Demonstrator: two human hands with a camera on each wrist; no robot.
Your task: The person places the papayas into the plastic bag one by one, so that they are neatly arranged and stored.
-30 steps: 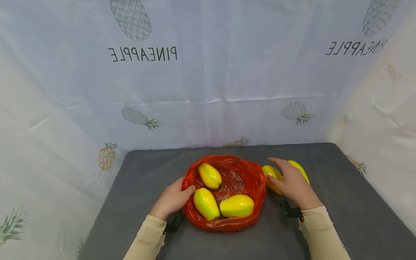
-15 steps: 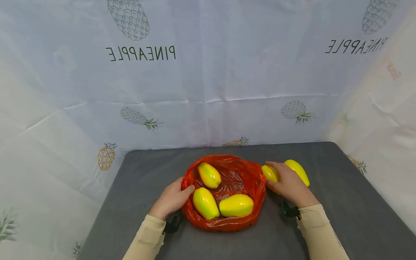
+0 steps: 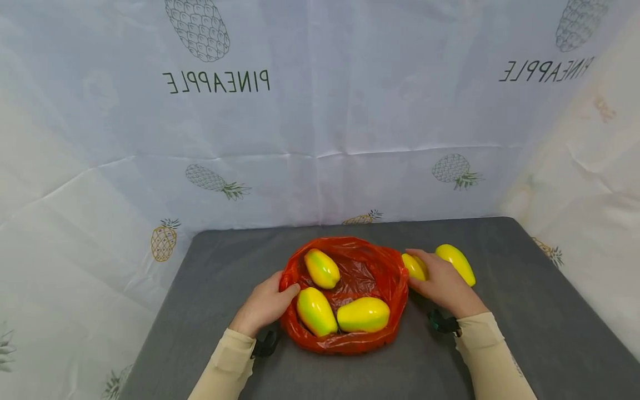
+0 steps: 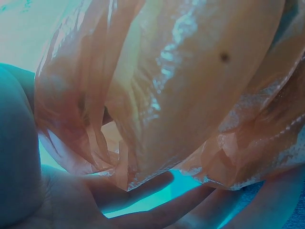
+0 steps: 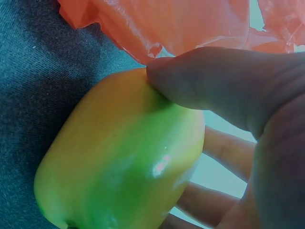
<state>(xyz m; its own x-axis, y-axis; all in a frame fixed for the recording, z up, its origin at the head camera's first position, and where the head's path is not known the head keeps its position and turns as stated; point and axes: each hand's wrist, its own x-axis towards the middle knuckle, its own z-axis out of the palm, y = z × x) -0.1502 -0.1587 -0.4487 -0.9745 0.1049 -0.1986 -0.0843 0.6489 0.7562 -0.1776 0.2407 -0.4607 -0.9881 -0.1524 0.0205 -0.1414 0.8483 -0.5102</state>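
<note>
A red plastic bag [image 3: 357, 272] lies open in the middle of the table, with three glossy yellow-green papayas [image 3: 364, 315] inside. My left hand [image 3: 265, 303] holds the bag's left rim, the thumb over the edge; in the left wrist view its fingers [image 4: 157, 212] pass beneath the thin plastic. Just right of the bag, my right hand [image 3: 445, 282] grips another papaya [image 5: 119, 152], thumb on one side and fingers on the other. That papaya rests beside the bag's right edge, partly covered by the hand in the head view.
One more yellow papaya [image 3: 456, 264] lies on the grey table [image 3: 230, 255], right of my right hand. Behind the table hangs a pale curtain [image 3: 350, 122] printed with pineapples. Similar cloth stands at both sides.
My right hand has come down and slightly left, and its fingers have closed around the papaya beside the bag. The left hand keeps its place on the rim.
</note>
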